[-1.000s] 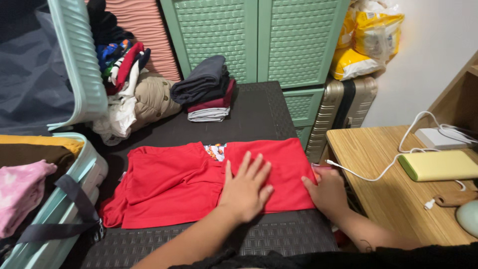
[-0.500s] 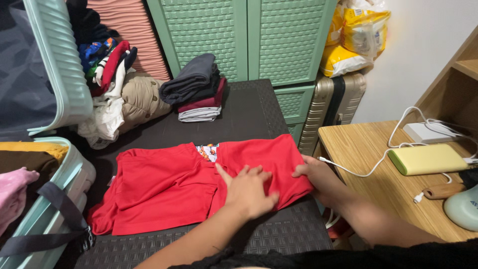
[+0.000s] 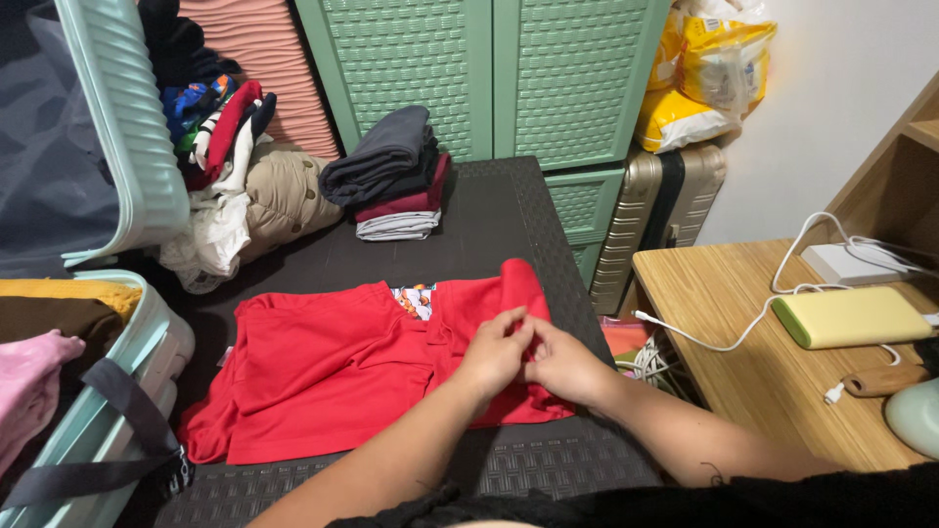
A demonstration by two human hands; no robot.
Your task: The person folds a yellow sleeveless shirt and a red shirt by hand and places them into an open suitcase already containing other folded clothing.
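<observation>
A red shirt (image 3: 323, 367) lies spread on the dark woven surface (image 3: 489, 220). Its right side is lifted and folded over toward the middle. My left hand (image 3: 494, 354) and my right hand (image 3: 559, 364) meet over the shirt's right part, both pinching the folded red cloth. A small patterned label or patch (image 3: 416, 299) shows at the collar.
A mint suitcase (image 3: 108, 196) stands open at left with clothes inside. A loose clothes heap (image 3: 245, 186) and a folded stack (image 3: 391, 176) lie at the back. Green wicker cabinet (image 3: 489, 68), gold suitcase (image 3: 665, 205), wooden desk (image 3: 763, 362) with a yellow power bank (image 3: 851, 315) and cables at right.
My right hand has drawn the shirt's right edge up and over toward the middle. My left hand went from lying flat on the cloth to pinching it beside the right hand.
</observation>
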